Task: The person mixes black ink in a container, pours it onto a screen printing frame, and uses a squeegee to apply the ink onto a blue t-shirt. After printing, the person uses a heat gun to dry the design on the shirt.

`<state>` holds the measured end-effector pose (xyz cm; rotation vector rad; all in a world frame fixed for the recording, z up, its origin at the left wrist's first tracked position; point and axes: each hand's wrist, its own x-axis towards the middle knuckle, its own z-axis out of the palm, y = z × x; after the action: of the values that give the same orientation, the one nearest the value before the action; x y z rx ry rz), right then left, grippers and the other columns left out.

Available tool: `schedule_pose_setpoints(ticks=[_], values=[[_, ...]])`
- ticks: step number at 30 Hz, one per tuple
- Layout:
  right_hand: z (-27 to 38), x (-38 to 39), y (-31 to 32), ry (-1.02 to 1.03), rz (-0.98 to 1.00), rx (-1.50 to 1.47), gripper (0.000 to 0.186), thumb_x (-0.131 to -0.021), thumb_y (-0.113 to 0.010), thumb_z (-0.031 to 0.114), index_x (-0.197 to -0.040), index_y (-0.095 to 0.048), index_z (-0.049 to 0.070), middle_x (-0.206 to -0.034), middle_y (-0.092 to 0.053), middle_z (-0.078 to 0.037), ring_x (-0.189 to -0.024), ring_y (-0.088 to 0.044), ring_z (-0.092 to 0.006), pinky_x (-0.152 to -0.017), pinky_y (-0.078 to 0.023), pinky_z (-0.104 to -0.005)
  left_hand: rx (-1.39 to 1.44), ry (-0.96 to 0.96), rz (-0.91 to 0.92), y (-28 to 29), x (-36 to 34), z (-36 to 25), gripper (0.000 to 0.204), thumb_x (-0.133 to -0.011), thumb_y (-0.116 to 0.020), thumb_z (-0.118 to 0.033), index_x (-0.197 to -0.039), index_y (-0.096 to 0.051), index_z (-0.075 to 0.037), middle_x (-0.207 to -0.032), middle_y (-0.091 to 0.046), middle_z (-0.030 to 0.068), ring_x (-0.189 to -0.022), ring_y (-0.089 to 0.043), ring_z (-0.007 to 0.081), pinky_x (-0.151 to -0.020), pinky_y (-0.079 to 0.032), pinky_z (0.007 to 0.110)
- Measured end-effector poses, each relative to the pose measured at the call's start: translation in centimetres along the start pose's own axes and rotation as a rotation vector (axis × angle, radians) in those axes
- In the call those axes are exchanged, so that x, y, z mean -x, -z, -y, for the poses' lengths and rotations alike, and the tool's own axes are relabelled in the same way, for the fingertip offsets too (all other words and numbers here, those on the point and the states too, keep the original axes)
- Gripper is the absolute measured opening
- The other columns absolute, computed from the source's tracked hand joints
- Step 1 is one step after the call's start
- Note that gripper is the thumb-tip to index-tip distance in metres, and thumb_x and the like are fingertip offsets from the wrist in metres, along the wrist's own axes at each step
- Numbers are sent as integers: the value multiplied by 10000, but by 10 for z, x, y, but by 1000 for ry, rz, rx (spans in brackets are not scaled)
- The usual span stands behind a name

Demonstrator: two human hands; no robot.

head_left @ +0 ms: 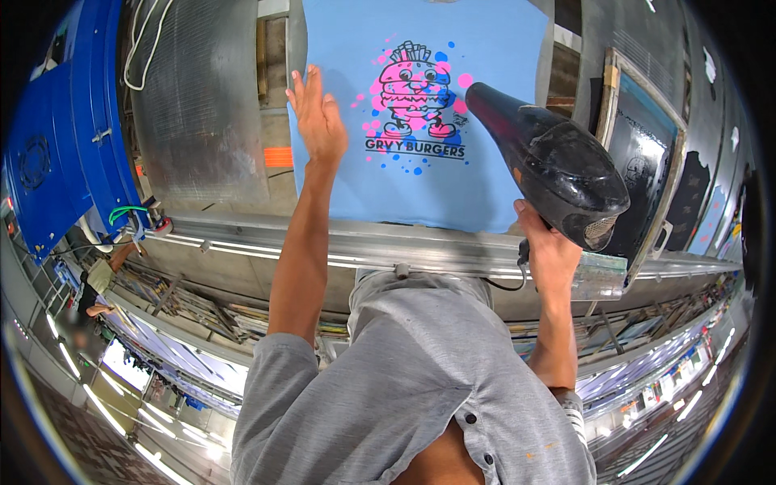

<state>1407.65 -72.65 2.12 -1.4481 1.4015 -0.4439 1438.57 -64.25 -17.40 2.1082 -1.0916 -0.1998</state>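
A light blue piece of fabric [347, 194] lies flat before me, printed with a pink, blue and black burger figure [415, 93] above a line of lettering. My right hand [550, 250] grips the handle of a black hair dryer [558, 153]. Its nozzle points up and left, over the fabric's right part beside the print. Over the fabric's left edge is my left hand [318, 117], fingers stretched out and holding nothing. Whether its palm touches the cloth, I cannot tell.
A framed printing screen [647, 153] leans at the right beside the fabric. Along the near edge runs a metal rail [364, 257]. To the left are a grey board [194, 105] with a white cable [139, 61] and a blue metal cabinet [65, 137]. Another person [101, 279] is at far left.
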Motion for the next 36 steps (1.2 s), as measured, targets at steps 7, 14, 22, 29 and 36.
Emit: schedule_pose_setpoints(ticks=[7,14,22,29,36], values=[[6,-8,3,188,74,219,177,-802,-709,-29,-979,-709,-25,-937,-709,-64,-822,-631,-153,-777,-494,-301,5,9,22,2,1,-1,529,-930,-338,-139,-1407,-445,62,-1465,-454,214,-1439,-246,461,-1178,-82,578],[8,-2,9,117,116,318,277,-788,-703,-35,-1062,-725,4,-979,-718,-74,-865,-649,-178,-817,-500,-323,-19,-5,9,1,3,4,524,-942,-328,-153,-1411,-447,49,-1468,-455,205,-1434,-254,467,-1170,-100,589],[14,4,-3,-37,155,153,314,-797,-695,-33,-1103,-722,34,-1051,-720,-89,-962,-669,-191,-880,-508,-332,-18,7,21,1,1,3,520,-956,-320,-165,-1415,-440,48,-1467,-457,201,-1436,-252,462,-1170,-99,592],[6,8,-14,81,228,176,299,-824,-708,-15,-1119,-712,34,-1073,-716,-98,-997,-670,-198,-902,-515,-351,-44,8,3,1,3,4,508,-959,-295,-131,-1416,-452,23,-1465,-479,147,-1449,-262,404,-1196,-110,532],[10,3,-12,100,280,229,295,-830,-698,-26,-1122,-704,20,-1072,-716,-100,-997,-670,-199,-894,-518,-344,-16,-5,1,1,3,4,502,-962,-319,-149,-1396,-459,61,-1452,-470,215,-1441,-257,447,-1168,-113,594]])
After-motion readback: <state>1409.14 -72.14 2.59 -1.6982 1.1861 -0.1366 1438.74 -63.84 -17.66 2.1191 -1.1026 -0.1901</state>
